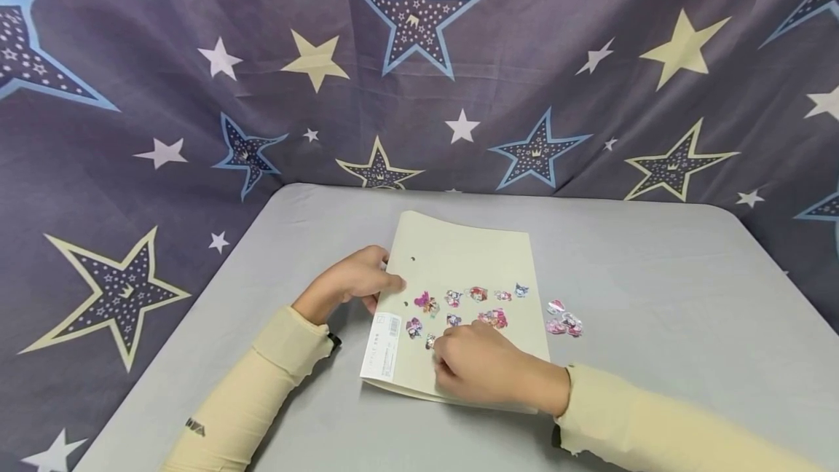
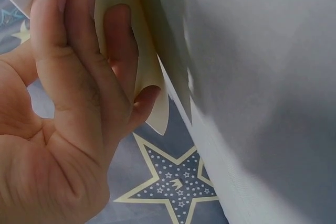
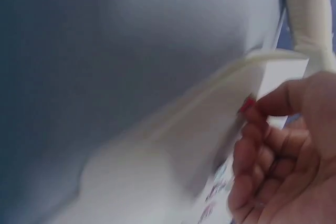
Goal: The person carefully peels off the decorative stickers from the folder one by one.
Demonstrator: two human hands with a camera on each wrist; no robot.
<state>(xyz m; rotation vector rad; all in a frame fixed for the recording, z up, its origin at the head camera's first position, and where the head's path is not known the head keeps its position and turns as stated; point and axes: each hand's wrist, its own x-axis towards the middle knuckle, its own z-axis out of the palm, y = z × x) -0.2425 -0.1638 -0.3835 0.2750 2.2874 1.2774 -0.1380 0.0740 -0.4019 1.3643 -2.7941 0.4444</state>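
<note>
A cream folder lies at a slant on the table, its near edge slightly lifted and layered. My left hand grips its left edge, the thumb on top and the fingers underneath, as the left wrist view also shows. Several small shiny cartoon stickers are spread over the lower half of the cover. Over the near part of the cover, my right hand pinches a small red sticker between thumb and forefinger. In the head view that sticker is hidden by the hand.
A white barcode label sits at the folder's lower left corner. To the right of the folder, a few loose shiny stickers lie on the grey tabletop. A star-patterned cloth hangs behind the table and at its sides.
</note>
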